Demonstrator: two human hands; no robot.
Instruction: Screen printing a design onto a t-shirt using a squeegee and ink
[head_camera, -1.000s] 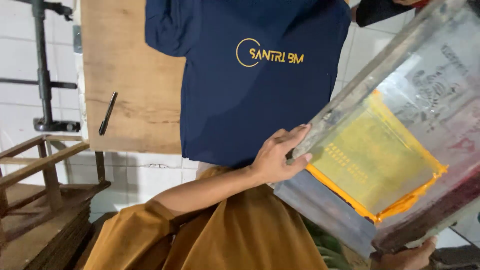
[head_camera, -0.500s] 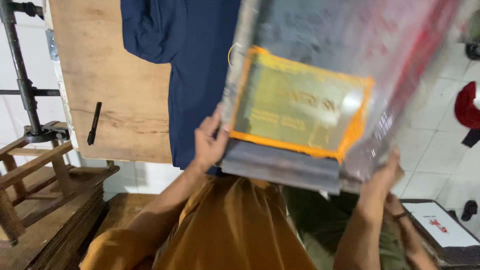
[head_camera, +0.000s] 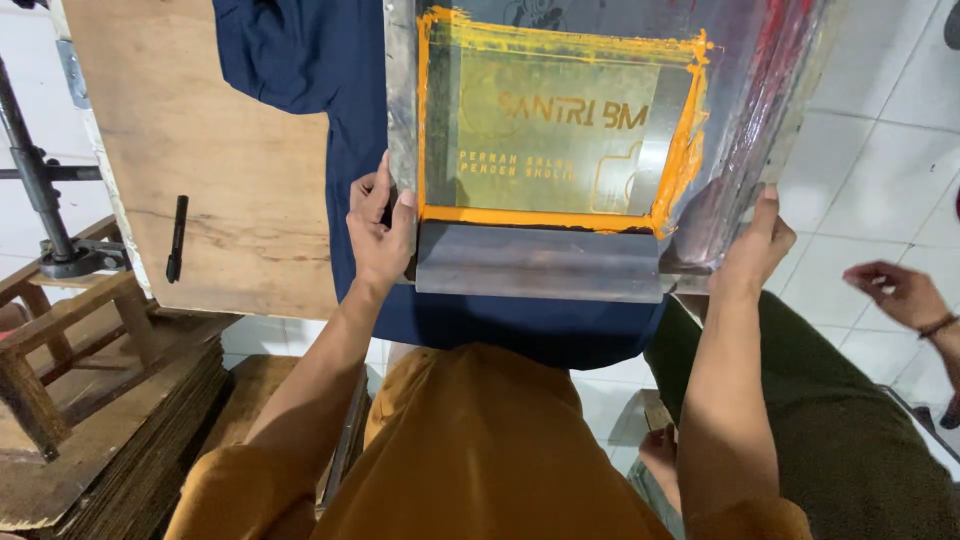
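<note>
Bright, even indoor light, soft shadows under the arms, mild sheen on the metal screen frame (head_camera: 540, 262), sharp focus, slight edge blur

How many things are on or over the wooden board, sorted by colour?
Dark blue: 1, the shirt
Black: 1, the marker
Grey frame with orange edging: 1, the printing screen, gripped by left hand and right hand
Total: 3

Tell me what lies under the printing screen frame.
Under the screen frame, held by the left hand and right hand, lies a navy shirt on a wooden board. The frame covers the shirt's chest.
</note>
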